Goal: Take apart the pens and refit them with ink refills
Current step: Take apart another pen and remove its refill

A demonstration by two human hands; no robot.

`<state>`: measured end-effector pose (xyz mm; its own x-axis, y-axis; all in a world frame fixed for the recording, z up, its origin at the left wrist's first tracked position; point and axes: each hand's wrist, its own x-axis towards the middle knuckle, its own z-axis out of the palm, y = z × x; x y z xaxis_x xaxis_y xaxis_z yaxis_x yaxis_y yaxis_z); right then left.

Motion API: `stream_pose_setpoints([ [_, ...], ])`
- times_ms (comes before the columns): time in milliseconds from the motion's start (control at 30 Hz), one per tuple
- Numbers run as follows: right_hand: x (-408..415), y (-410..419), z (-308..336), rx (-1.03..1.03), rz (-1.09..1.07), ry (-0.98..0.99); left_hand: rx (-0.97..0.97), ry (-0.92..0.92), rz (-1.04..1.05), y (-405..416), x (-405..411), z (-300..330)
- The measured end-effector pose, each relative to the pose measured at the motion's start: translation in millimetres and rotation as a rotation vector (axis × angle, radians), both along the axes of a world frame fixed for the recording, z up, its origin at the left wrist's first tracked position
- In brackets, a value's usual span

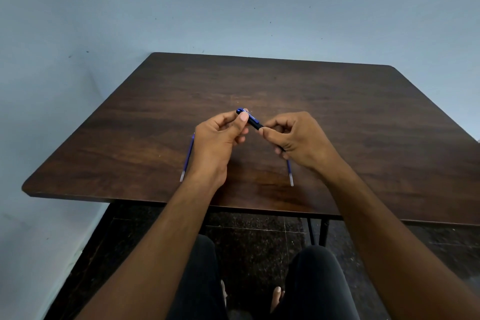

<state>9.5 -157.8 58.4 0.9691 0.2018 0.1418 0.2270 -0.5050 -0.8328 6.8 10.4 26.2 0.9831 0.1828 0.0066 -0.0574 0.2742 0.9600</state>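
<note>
Pen (251, 120), blue-capped with black barrel, is pinched by left hand (220, 135) and right hand (291, 135).

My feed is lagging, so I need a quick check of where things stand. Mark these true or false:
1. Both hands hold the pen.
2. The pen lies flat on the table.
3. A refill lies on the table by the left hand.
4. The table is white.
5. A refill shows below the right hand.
1. True. The left hand pinches the clip end of the pen and the right hand grips its other end.
2. False. The pen is held in the fingers above the table.
3. True. The left refill lies beside that hand.
4. False. The table is dark brown wood.
5. True. The right refill sticks out below that hand.
</note>
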Motion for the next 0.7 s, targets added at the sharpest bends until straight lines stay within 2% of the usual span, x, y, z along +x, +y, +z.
stream_pose_setpoints([
  [533, -3, -2, 3, 0.01, 0.009, -0.03, -0.129, 0.045, -0.115, -2, 1, 3],
  [700, -5, 7, 0, 0.08, -0.058, -0.095, -0.121, 0.044, 0.005, -12, 4, 19],
])
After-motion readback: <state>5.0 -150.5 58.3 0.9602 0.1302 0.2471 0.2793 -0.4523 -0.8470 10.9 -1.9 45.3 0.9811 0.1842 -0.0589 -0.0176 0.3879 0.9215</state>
